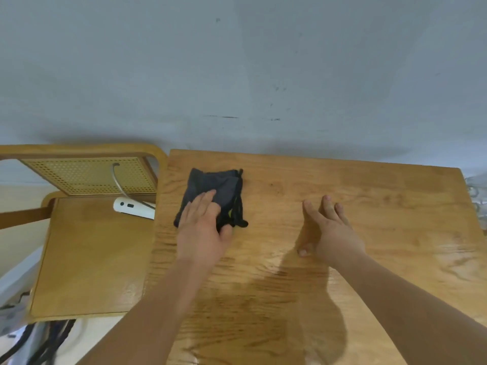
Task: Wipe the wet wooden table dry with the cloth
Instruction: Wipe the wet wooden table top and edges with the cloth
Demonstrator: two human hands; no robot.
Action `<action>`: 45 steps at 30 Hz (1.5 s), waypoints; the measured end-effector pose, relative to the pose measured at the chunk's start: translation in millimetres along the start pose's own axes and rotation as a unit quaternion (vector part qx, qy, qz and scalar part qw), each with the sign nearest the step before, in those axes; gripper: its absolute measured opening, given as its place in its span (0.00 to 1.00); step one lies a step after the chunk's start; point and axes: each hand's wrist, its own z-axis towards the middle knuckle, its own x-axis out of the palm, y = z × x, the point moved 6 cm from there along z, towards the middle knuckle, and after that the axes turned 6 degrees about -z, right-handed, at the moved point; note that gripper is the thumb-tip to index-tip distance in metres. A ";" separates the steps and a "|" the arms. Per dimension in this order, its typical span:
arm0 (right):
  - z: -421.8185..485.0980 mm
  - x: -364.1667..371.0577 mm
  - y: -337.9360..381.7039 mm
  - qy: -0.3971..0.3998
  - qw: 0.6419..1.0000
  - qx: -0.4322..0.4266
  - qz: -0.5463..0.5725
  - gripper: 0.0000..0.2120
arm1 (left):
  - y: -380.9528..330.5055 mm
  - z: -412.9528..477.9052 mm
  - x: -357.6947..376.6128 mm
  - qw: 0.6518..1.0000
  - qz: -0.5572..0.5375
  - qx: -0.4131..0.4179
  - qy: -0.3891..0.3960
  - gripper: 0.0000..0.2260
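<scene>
The cloth (216, 180) is dark and folded into a rough square. It lies flat on the bench (369, 185) near the far left corner, just in from the left edge and a little short of the far edge. A few dark cords or seams trail along its right side, with a small yellow-green patch among them.

The left grip (201, 227) lies palm down on the near half of the cloth. It is released, not clenched: the fingers (204, 200) are straight and close together, pointing toward the far edge and pressing on the fabric. The thumb (226, 231) rests at the cloth's near right corner.

The right grip (334, 233) is over the middle of the bench, well apart from the cloth. It is also released and grasps nothing, palm down with the fingers straight and spread. A shadow sits close beneath it on the wood, and I cannot tell whether the palm touches the surface.

The wood has a wet sheen (448, 259) toward the right edge and the near edge.

A wooden chair (87, 254) with a cane back stands against the left edge. On its seat, near the back, lies a white device (133, 208) with a pale cable (117, 180) curving up from it. A grey-blue wall (237, 69) runs behind the far edge.
</scene>
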 end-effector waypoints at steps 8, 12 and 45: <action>-5.8 0.5 2.1 -0.027 0.999 -0.035 -0.017 0.54 | -73.2 -80.6 51.2 0.955 0.023 0.232 0.182 0.14; -0.9 1.4 -5.5 -0.034 0.997 -0.062 0.013 0.58 | -41.5 -39.0 26.7 0.969 0.063 0.191 0.146 0.11; 39.6 -19.0 -133.7 0.016 0.999 -0.043 -0.023 0.67 | -140.4 107.8 50.7 0.992 -0.033 0.079 0.095 0.05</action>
